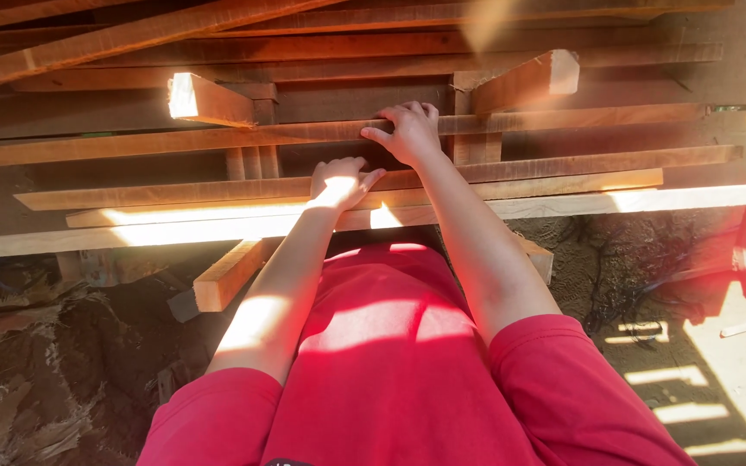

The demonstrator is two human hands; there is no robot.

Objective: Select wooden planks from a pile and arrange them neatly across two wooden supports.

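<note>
Nearest the camera, at the bottom of the frame, is the person's red shirt [373,362], both bare forearms reaching up the middle of the picture. Dark earth and wood scraps [36,380] lie at lower left, sunlit ground at lower right. A short timber block [228,274] juts out below the stack at left of centre, apparently as a support.

Across the middle run long sawn planks laid side by side, the palest plank [563,205] nearest. The left hand [341,184] lies on the next plank [174,192] up, fingers spread and flat, pressing rather than gripping, probably to steady it. Just beyond, the right hand [409,131] rests on a narrower reddish slat [218,138], fingers curled over its far edge, the thumb along the near edge, seemingly taking hold of it.

Farther up, two short angled offcuts [205,99] prop the layers apart, and more boards [131,39] slant across the top left.
</note>
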